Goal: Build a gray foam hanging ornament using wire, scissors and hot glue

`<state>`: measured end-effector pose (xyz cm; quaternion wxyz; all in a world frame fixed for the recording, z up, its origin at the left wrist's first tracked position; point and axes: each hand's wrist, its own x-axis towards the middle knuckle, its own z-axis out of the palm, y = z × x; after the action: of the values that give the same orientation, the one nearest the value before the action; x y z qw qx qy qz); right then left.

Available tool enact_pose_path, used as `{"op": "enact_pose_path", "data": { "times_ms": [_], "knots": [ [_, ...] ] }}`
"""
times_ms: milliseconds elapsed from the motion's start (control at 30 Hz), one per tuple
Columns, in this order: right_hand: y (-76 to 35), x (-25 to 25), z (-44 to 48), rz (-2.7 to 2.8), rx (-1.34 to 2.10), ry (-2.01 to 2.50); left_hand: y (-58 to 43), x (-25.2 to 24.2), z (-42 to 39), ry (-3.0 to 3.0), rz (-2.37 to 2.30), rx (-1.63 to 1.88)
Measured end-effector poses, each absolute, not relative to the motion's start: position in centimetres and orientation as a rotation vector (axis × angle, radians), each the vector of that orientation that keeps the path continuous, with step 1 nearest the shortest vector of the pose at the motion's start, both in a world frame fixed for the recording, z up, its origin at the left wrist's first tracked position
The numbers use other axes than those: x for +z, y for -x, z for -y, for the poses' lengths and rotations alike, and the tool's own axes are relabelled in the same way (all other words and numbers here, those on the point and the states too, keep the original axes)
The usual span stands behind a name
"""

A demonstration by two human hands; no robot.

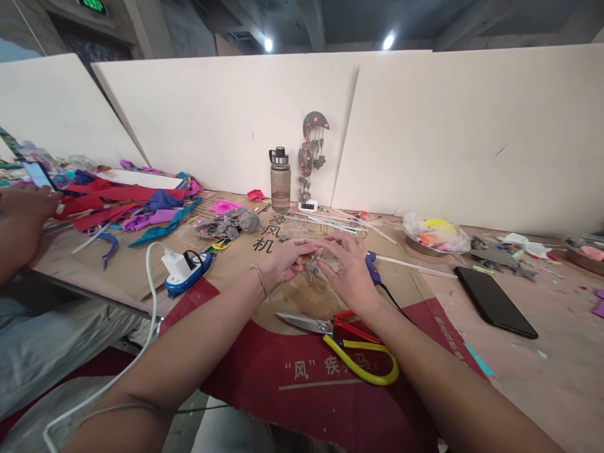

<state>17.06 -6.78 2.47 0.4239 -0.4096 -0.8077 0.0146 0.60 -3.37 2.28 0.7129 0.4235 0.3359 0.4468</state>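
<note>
Both of my bare forearms (221, 314) stretch forward over a brown and dark-red cardboard sheet (250, 371). My left hand (293, 259) is closed in a pinch on a thin, loosely looped grey strand (316, 277), held just above the cardboard; my right hand (349, 270) curves in from the other side, fingertips meeting the left's, though I cannot tell whether it grips. Loops of the strand droop below my fingers; its long axis is too small and covered to read. Steel-bladed scissors with red and yellow handles (325, 326) lie below, blades pointing left. Beyond my right wrist is a blue glue gun (372, 268). Pinkish, stained counter (557, 377) shows to the right, carrying a black smartphone (493, 302). Bright fabric scraps (127, 195) cover the left side, near another person's hand (31, 201). White upright panels (212, 119) back the counter, a smoky clear bottle (280, 185) and grey crescent-topped hanging ornament (315, 124) before them, under a dim grey ceiling with bright lamps (268, 44).
</note>
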Motion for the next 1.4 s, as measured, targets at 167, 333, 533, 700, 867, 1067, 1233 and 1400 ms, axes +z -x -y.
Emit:
{"op": "enact_pose_path", "data": {
  "times_ms": [167, 333, 533, 700, 867, 1067, 1233, 1400],
  "knots": [
    [-17.0, 2.2, 6.0, 1.9, 0.223, 0.924, -0.6, 2.1, 3.7, -1.156, -0.855, 0.852],
    [-17.6, 2.1, 5.6, 1.654, 0.647, 0.926, 3.0, 4.0, 3.4, -1.849, -1.317, 0.766],
    [-18.3, 2.5, 5.7, 1.545, 0.865, 0.957, 5.4, 3.2, 2.1, -2.252, -1.525, 0.352],
    [-18.5, 1.9, 5.2, 1.571, 0.892, 0.969, 5.3, 1.5, 1.2, -2.384, -1.614, 0.282],
    [-18.3, 1.2, 4.7, 1.589, 0.899, 0.96, 5.8, 1.3, 0.6, -2.383, -1.633, 0.375],
    [-18.0, 0.4, 4.1, 1.568, 0.909, 0.953, 5.7, 1.1, 0.0, -2.337, -1.812, 0.321],
    [-17.3, 0.0, 2.7, 1.54, 0.929, 0.967, 5.9, 0.9, -0.6, -2.3, -1.886, 0.366],
    [-15.8, 1.5, 2.7, 1.443, 1.065, 1.008, 5.1, 1.8, 0.1, -2.038, -1.688, 0.981]
  ]
}}
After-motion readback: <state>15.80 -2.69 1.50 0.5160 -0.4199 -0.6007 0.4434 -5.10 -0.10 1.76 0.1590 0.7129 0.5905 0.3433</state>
